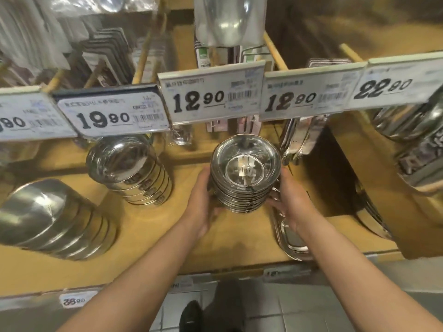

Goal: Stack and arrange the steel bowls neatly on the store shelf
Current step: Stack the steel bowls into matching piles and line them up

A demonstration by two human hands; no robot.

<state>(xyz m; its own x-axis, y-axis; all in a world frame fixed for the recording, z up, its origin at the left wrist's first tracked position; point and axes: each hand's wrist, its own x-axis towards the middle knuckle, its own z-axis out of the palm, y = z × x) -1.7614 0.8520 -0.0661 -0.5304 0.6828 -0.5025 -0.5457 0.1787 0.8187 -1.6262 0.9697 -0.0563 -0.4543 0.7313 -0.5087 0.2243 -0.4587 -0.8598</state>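
A stack of several small steel bowls (245, 173) stands upright, mouths up, over the middle of the wooden shelf (148, 236). My left hand (203, 200) presses against its left side and my right hand (291, 200) against its right side, so both hold the stack. I cannot tell whether its base rests on the shelf. To the left stands a second stack of steel bowls (130, 170), tilted toward me. A third stack of larger steel bowls (51, 218) lies tipped over at the far left.
Steel trays (291, 238) lie on the shelf under my right wrist. More steelware (412, 123) sits at the right behind a wooden divider (354, 188). Price tags (213, 94) hang above in a row, with packaged utensils (229, 20) on hooks behind them. Shelf edge and floor tiles lie below.
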